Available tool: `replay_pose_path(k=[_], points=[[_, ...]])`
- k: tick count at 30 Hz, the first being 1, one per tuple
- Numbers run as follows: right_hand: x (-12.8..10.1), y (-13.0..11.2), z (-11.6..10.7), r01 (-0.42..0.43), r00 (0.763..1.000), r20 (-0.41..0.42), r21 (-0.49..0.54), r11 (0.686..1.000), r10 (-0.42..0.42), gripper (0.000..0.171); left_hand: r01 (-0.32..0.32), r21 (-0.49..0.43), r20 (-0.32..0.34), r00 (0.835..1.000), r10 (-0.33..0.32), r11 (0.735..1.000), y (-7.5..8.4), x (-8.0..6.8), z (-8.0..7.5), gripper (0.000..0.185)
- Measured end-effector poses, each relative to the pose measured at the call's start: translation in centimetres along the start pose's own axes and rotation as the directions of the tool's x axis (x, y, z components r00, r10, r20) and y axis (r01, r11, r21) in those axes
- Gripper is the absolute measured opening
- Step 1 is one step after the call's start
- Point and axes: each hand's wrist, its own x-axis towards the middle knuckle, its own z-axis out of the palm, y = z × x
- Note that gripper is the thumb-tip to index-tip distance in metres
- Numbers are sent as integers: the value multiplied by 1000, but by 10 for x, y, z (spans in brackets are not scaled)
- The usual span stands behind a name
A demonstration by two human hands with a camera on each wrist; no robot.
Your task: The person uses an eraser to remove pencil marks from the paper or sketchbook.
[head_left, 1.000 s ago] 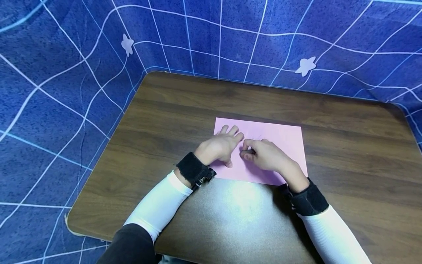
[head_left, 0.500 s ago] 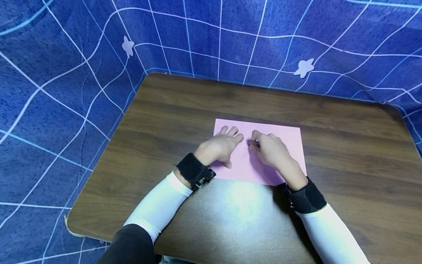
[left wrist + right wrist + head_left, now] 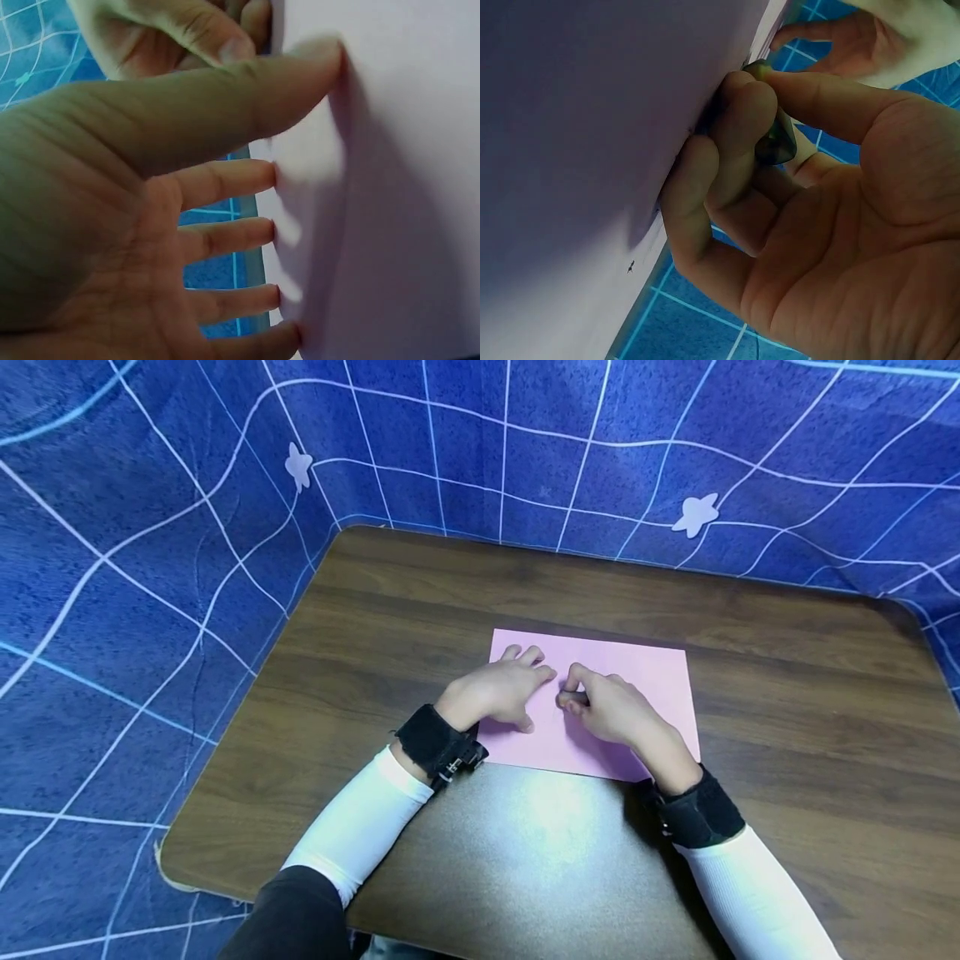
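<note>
The pink paper (image 3: 637, 685) lies flat on the wooden table (image 3: 420, 602). The left hand (image 3: 498, 693) presses on it with straight fingers; the right hand (image 3: 611, 706) pinches a small dark object (image 3: 774, 142) (maybe a pencil stub) against the paper.

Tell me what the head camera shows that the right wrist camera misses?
Only the head view shows the whole brown table, the blue grid cloth behind it, and both sleeved arms. Only the right wrist view shows, close up, the small dark object pinched in the right hand. Both show the pink paper and the left hand resting on it.
</note>
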Motion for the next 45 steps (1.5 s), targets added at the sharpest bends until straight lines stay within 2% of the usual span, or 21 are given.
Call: replay_pose_path(k=[4, 6, 9, 12, 13, 16, 19, 23, 26, 29, 33, 35, 37, 40, 45], points=[[1, 2, 3, 2, 1000, 14, 6, 1000, -2, 12, -10, -46, -90, 996, 6, 999, -7, 6, 6, 62], [1, 3, 4, 3, 1000, 16, 6, 1000, -3, 13, -33, -101, -121, 992, 21, 994, -12, 10, 11, 49], [2, 4, 5, 0, 1000, 15, 3, 1000, 0, 15, -109, -245, -132, 988, 79, 963, -23, 16, 17, 34], [3, 5, 6, -10, 1000, 21, 8, 1000, 10, 15, -174, -357, -111, 983, 143, 918, -35, 20, 22, 33], [3, 5, 6, -13, 1000, 23, 13, 1000, 13, 15, -177, -368, -105, 983, 148, 913, -37, 20, 23, 34], [4, 5, 7, -12, 999, 30, 25, 1000, 12, 15, -152, -308, -88, 987, 131, 939, -40, 18, 26, 40], [4, 4, 7, -4, 1000, 26, 29, 1000, 4, 15, -108, -200, -70, 993, 96, 974, -37, 13, 26, 48], [5, 3, 6, 2, 1000, 23, 25, 1000, -2, 15, -120, -115, -71, 991, 112, 986, -36, 8, 24, 55], [6, 2, 6, 1, 1000, 30, 25, 1000, -2, 16, -171, -99, -121, 980, 159, 980, -41, 8, 27, 56], [6, 2, 4, -7, 999, 36, 30, 1000, 6, 17, -227, -121, -195, 960, 201, 966, -49, 9, 36, 55], [4, 3, 0, -22, 999, 34, 26, 999, 21, 17, -307, -208, -291, 926, 240, 929, -55, 12, 48, 53], [3, 3, -2, -19, 999, 34, 24, 1000, 19, 17, -335, -245, -318, 914, 251, 910, -57, 13, 51, 60], [3, 4, -2, -10, 999, 33, 24, 1000, 9, 17, -346, -265, -324, 911, 255, 900, -57, 13, 52, 72], [3, 5, -1, 4, 999, 32, 31, 1000, -5, 16, -347, -271, -313, 914, 258, 898, -57, 13, 52, 83], [3, 6, 0, 6, 999, 37, 38, 999, -8, 13, -352, -258, -304, 913, 271, 900, -55, 12, 52, 84]])
